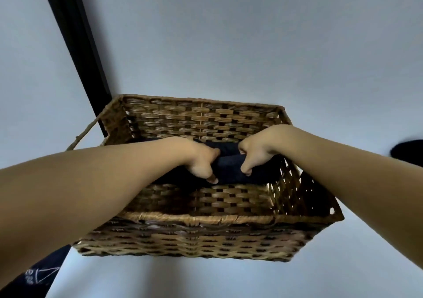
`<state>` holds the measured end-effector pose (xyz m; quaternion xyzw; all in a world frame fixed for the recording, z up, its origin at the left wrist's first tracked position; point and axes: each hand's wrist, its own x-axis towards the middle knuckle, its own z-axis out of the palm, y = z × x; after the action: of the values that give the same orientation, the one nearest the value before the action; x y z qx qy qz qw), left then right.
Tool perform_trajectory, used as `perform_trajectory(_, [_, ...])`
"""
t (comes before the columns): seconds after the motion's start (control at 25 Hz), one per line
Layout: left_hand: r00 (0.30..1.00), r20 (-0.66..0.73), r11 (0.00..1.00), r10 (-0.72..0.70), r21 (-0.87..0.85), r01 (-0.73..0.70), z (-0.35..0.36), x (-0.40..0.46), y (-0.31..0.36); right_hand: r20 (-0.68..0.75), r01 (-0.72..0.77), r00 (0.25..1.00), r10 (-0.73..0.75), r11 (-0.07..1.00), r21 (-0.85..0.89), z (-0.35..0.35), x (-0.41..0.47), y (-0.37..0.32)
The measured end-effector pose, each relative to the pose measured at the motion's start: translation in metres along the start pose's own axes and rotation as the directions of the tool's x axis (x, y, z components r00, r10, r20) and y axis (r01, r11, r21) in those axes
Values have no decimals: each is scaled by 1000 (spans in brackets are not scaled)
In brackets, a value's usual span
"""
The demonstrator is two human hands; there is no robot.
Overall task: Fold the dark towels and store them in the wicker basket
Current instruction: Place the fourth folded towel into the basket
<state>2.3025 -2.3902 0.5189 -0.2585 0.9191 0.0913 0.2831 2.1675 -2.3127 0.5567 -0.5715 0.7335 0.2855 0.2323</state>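
Inside woven wicker basket [194,220], both hands gripping soft dark towel [229,163]

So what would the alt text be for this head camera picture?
Two bare hands, left hand and right hand, grip a folded dark towel inside a brown wicker basket on a pale surface. Another dark cloth lies at the right edge.

Both forearms are bare and reach in from the lower corners, the left from 8 o'clock, the right from 4 o'clock, meeting near the centre. The left grip [201,160] has its fingers curled downward, knuckles up, thumb tip showing at its 5 o'clock edge. The right grip [256,153] mirrors it just beside, fingers curled under, knuckles toward 12 o'clock. Both wrists are bent slightly down.
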Motion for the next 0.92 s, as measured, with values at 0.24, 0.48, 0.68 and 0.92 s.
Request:
perform_trajectory(0.24, [979, -204, 953, 24, 299, 39, 15, 5, 5, -1, -26, 1000, 27, 961, -277, 15, 22, -25])
perform_trajectory(0.48, [955, -295, 967, 32, 250, 44, 20, 5, -1, -98, -63, 995, 24, 911, -409, 18, 17, -25])
perform_trajectory(0.68, [932, -362, 967, -10, 234, 101, 17, 5, -7, -227, -178, 970, 90, 897, -405, 19, 19, -15])
perform_trajectory(0.92, [921, -389, 965, -11, 237, 112, 22, 10, -4, -167, -200, 976, 141, 884, -423, 25, 34, -22])
